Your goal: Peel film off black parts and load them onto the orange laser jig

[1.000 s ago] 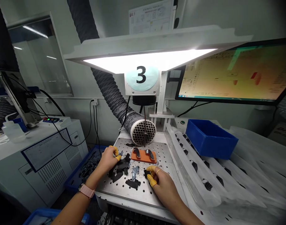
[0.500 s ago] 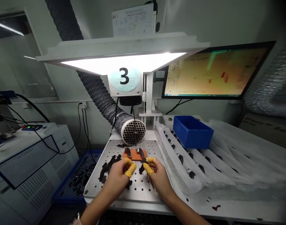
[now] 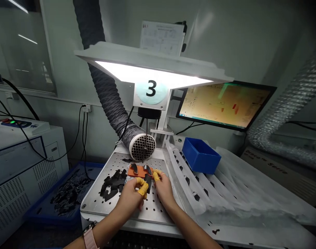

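Note:
Yellow finger covers sit on the thumbs and fingertips of both my hands. My left hand (image 3: 133, 194) is closed in a pinch, with a flat black piece (image 3: 148, 182) at its fingertips in front of the orange block (image 3: 140, 173). Two small dark parts rest on that block, a left one (image 3: 134, 168) and a right one (image 3: 147, 169). My right hand (image 3: 163, 183) has thumb and finger brought together at the block's right end; what they grip is hidden. Beside my left hand, several flat black pieces (image 3: 113, 183) lie on the perforated metal plate (image 3: 95, 206).
Behind the block stands a round grille (image 3: 142, 147) on a grey hose. To the right are a blue bin (image 3: 201, 157) and white foam sleeves (image 3: 199, 200) holding dark parts. A lamp (image 3: 152, 65) hangs above. Lower left, a blue tray (image 3: 44, 207) holds many black pieces.
The view has turned and tilted. A black piece that was at my right fingertips is gone from there, and one now shows at my left fingertips. My right hand has moved to the orange block's right end.

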A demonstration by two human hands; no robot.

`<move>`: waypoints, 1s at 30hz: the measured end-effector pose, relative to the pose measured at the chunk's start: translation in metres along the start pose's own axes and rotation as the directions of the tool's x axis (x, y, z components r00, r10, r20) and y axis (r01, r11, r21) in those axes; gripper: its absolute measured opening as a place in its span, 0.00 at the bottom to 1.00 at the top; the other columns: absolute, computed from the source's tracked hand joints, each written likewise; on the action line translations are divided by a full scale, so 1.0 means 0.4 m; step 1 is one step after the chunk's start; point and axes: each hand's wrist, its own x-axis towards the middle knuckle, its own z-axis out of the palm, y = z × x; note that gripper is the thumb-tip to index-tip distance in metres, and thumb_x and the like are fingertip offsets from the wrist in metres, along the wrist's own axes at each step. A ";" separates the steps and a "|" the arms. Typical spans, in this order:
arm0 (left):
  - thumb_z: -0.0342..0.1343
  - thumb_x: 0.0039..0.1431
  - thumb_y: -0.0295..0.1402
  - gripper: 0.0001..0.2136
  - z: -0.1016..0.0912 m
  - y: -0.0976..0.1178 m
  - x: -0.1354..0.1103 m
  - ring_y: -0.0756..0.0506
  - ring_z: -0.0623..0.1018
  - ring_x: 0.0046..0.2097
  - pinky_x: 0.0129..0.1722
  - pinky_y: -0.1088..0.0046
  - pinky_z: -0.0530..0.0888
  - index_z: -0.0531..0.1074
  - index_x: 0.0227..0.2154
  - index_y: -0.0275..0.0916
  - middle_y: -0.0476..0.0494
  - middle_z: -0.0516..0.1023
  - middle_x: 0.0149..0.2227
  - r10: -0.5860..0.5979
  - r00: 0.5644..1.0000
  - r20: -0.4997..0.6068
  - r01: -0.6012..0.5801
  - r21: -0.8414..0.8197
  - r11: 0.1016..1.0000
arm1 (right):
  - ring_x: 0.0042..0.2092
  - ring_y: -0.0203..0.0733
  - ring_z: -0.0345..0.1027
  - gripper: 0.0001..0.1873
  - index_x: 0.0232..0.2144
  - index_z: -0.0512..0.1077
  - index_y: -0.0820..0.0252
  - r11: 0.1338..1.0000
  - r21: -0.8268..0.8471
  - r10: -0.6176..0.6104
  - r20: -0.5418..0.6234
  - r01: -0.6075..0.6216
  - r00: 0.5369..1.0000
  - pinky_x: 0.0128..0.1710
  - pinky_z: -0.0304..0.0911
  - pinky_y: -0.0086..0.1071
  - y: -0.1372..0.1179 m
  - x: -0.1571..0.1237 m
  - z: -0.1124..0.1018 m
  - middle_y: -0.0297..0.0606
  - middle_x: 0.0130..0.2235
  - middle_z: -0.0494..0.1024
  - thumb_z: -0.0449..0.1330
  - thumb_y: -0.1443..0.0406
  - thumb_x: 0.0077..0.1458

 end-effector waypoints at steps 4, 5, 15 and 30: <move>0.57 0.46 0.42 0.13 -0.016 0.021 0.006 0.56 0.63 0.12 0.11 0.81 0.55 0.64 0.21 0.37 0.55 0.67 0.16 0.048 0.996 -0.073 -0.050 -0.032 0.998 | 0.34 0.46 0.70 0.08 0.26 0.75 0.63 0.998 -0.047 0.037 0.007 -0.036 0.999 0.36 0.62 0.33 -0.007 0.072 0.032 0.41 0.28 0.78 0.57 0.68 0.42; 0.57 0.46 0.42 0.13 -0.021 0.023 0.007 0.56 0.63 0.12 0.11 0.81 0.55 0.65 0.22 0.37 0.55 0.66 0.15 0.057 0.995 -0.087 -0.060 -0.032 0.998 | 0.32 0.45 0.70 0.06 0.24 0.74 0.63 0.998 -0.043 0.053 0.007 -0.052 0.999 0.33 0.62 0.33 -0.013 0.079 0.037 0.40 0.25 0.77 0.58 0.68 0.40; 0.55 0.47 0.38 0.12 -0.048 0.064 -0.003 0.56 0.60 0.14 0.14 0.80 0.58 0.71 0.30 0.34 0.51 0.71 0.16 0.071 0.997 -0.010 -0.071 0.014 0.997 | 0.19 0.28 0.51 0.12 0.28 0.72 0.65 0.936 0.259 0.185 0.216 -0.239 0.959 0.15 0.44 0.22 -0.153 -0.057 -0.008 0.30 0.20 0.66 0.60 0.64 0.37; 0.45 0.57 0.35 0.17 -0.022 0.046 -0.046 0.49 0.68 0.29 0.30 0.73 0.61 0.60 0.14 0.37 0.45 0.69 0.24 0.305 0.949 0.087 -0.282 0.669 0.687 | 0.33 0.41 0.67 0.17 0.38 0.72 0.63 0.995 0.016 -0.103 -0.009 0.103 0.995 0.31 0.64 0.31 -0.053 0.046 -0.018 0.39 0.32 0.74 0.59 0.66 0.42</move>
